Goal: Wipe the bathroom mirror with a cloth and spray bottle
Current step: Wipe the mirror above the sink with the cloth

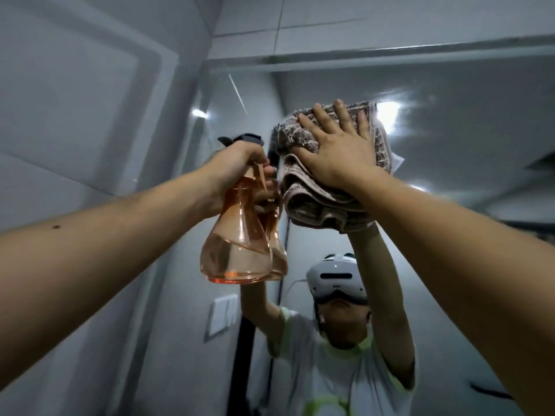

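Note:
The mirror (450, 139) fills the wall ahead and reflects a person in a white headset with both arms raised. My right hand (339, 148) lies flat, fingers spread, pressing a folded brown-and-beige cloth (312, 202) against the glass near the mirror's upper left part. My left hand (237, 169) grips the neck of a clear orange spray bottle (237, 250) with a dark trigger head, held upright just left of the cloth. A little liquid sits in the bottle's base. Its reflection shows right behind it.
A white panelled wall or door (75, 115) stands close on the left. A white wall switch plate (223, 313) sits low beside the mirror's dark left edge. Tiled wall runs above the mirror's top frame (390, 52).

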Demonstrator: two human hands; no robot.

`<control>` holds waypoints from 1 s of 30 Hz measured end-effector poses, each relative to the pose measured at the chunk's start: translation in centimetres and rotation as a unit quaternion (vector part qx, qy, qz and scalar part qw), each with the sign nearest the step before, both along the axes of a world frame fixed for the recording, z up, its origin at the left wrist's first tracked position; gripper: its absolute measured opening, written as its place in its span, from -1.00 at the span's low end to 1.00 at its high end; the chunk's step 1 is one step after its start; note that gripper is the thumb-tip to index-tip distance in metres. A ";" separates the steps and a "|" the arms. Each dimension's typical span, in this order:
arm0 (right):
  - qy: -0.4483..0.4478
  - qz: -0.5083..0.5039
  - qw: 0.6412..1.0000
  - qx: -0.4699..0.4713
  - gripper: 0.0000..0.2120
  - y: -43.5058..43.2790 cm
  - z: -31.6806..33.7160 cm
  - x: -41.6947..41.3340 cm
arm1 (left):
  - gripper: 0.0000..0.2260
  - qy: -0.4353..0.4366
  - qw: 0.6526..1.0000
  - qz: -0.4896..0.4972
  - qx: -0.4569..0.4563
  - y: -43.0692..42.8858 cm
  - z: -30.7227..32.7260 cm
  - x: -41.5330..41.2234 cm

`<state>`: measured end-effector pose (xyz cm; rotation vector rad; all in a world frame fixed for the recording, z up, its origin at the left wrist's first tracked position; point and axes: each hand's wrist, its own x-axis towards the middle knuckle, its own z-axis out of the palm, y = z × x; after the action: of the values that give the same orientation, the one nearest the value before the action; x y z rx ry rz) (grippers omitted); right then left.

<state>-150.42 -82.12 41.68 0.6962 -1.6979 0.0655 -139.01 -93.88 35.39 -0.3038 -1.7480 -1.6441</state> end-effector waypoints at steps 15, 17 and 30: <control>-0.044 -0.046 0.995 -0.073 -0.42 24.7 -6.9 -6.3 | -0.86 -0.007 0.999 -0.049 0.003 21.0 -3.0 -5.5; -0.056 -0.048 0.995 -0.075 -0.42 27.7 -8.0 -6.8 | -0.88 -0.018 0.998 -0.065 0.008 23.4 -3.3 -6.0; -0.080 -0.064 0.979 -0.179 -0.34 32.3 -7.3 -7.9 | -0.90 -0.005 0.993 -0.115 -0.041 30.4 -1.6 -8.6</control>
<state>-158.29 -49.78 34.39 0.3188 -1.8191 0.3365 -147.57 -63.47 33.77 -0.5535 -1.8467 -1.7382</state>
